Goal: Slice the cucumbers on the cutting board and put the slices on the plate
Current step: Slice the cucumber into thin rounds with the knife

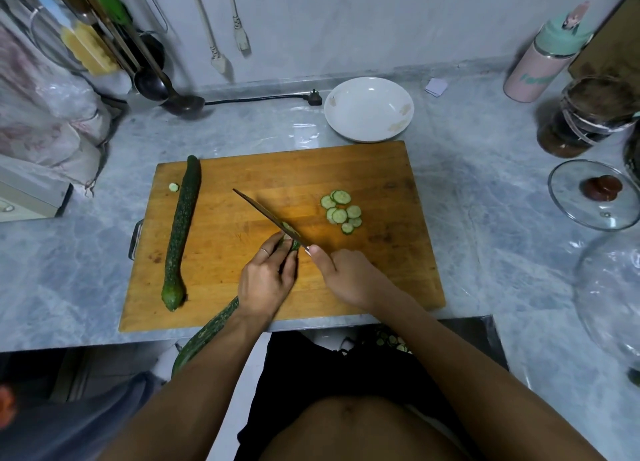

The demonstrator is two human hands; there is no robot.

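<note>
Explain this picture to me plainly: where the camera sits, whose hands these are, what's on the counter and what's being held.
The camera sits on a person's head, looking down at their own hands. On the counter lies a wooden cutting board. The left hand holds down a cucumber that sticks out over the board's near edge. The right hand grips a knife, cutting at the cucumber's tip. Cut slices sit on the board, a second cucumber lies whole at left, and the white plate behind holds no slices.
</note>
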